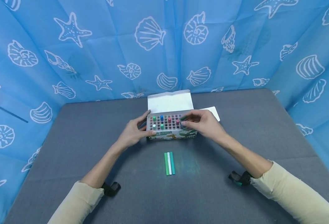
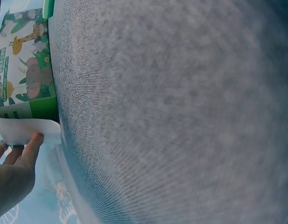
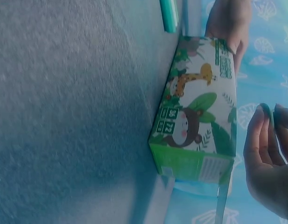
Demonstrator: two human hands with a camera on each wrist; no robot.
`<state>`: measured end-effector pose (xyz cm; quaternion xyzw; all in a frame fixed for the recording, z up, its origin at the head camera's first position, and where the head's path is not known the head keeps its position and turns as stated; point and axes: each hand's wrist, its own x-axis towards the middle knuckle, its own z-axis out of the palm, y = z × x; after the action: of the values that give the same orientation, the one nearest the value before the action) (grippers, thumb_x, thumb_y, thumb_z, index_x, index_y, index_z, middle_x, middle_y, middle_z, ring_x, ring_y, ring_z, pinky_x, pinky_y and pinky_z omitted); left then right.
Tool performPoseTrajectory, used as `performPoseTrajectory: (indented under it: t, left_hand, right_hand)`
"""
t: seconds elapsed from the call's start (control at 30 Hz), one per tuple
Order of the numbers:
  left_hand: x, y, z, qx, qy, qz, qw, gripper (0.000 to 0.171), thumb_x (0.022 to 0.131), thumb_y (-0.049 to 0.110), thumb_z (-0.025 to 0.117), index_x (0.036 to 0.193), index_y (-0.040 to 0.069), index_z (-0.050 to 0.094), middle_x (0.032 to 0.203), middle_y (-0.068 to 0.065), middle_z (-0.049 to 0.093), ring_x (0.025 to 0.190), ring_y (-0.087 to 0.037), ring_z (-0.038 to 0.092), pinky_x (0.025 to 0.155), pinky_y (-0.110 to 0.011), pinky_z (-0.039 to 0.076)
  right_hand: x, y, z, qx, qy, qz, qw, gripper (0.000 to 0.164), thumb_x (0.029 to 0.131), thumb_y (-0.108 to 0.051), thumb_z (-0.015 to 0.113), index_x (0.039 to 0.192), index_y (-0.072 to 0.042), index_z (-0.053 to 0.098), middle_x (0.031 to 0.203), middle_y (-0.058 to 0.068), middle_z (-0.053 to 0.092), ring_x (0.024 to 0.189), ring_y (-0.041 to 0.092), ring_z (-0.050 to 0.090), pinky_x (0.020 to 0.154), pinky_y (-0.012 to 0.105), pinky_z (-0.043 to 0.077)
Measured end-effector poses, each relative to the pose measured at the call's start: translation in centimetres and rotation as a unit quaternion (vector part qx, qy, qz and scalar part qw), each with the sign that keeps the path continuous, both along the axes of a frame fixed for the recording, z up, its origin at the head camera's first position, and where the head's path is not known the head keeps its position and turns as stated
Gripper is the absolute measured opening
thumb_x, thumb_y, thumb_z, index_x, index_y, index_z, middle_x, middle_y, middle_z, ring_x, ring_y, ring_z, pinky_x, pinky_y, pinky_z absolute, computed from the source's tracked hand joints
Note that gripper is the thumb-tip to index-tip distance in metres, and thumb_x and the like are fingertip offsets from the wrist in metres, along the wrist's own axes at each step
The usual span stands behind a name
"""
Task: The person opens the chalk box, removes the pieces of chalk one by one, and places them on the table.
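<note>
An open cardboard box (image 1: 172, 134) with animal pictures stands on the table, its white lid raised behind it. Inside is a grid of holes, with several coloured crayon-like sticks, such as a blue stick (image 1: 162, 118), standing upright in it. My left hand (image 1: 132, 132) holds the box's left end, thumb at the front; in the left wrist view its fingers touch a white side flap (image 2: 27, 130). At the box's right end my right hand (image 1: 204, 123) pinches a dark stick (image 3: 270, 116), mostly hidden by the fingertips, over the holes.
Three loose sticks, green (image 1: 166, 164), white (image 1: 169, 163) and teal (image 1: 172, 163), lie side by side on the grey table (image 1: 142, 193) in front of the box. A white flap (image 1: 213, 112) juts out at the box's right. Behind hangs a blue shell-patterned curtain (image 1: 102, 46).
</note>
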<state>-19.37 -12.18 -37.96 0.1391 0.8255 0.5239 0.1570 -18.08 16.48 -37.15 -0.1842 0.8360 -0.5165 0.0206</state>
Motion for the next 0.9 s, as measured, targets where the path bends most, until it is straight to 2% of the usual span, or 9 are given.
performPoseTrajectory:
  t: [0.17,0.47,0.7,0.9]
  left_hand:
    - [0.1,-0.1,-0.1,0.004,0.002,-0.001,1.0,0.087,0.088,0.007,0.076,0.158,0.006,0.024,0.158,-0.023,0.03,0.146,-0.038,0.027,0.115,-0.046,0.038]
    - [0.1,-0.2,-0.1,0.007,0.004,-0.002,1.0,0.086,0.088,0.007,0.076,0.157,0.006,0.024,0.157,-0.024,0.031,0.145,-0.038,0.028,0.114,-0.047,0.039]
    - [-0.1,-0.2,-0.1,0.008,0.0,0.003,1.0,0.087,0.088,0.009,0.077,0.158,0.009,0.025,0.158,-0.022,0.03,0.145,-0.039,0.029,0.114,-0.046,0.039]
    - [-0.1,-0.1,-0.2,0.006,0.0,0.003,1.0,0.088,0.088,0.009,0.077,0.158,0.009,0.024,0.158,-0.021,0.029,0.145,-0.038,0.028,0.114,-0.045,0.039]
  right_hand:
    - [-0.6,0.3,-0.2,0.007,-0.004,-0.017,1.0,0.018,0.091,-0.01,0.074,0.107,-0.005,0.074,0.09,0.007,0.071,0.08,0.019,0.066,0.063,0.025,0.056]
    - [-1.3,0.6,-0.7,0.015,-0.029,-0.016,0.999,0.021,0.092,-0.008,0.071,0.112,-0.002,0.072,0.097,0.013,0.072,0.088,0.024,0.069,0.071,0.032,0.06]
    - [-1.7,0.4,-0.5,0.072,-0.027,-0.015,0.997,0.023,0.091,-0.007,0.072,0.113,-0.002,0.072,0.1,0.013,0.073,0.092,0.024,0.071,0.077,0.037,0.062]
    - [-2.0,0.3,-0.5,0.124,-0.025,-0.002,0.992,0.022,0.089,-0.006,0.074,0.11,-0.002,0.074,0.094,0.009,0.074,0.087,0.021,0.071,0.07,0.036,0.061]
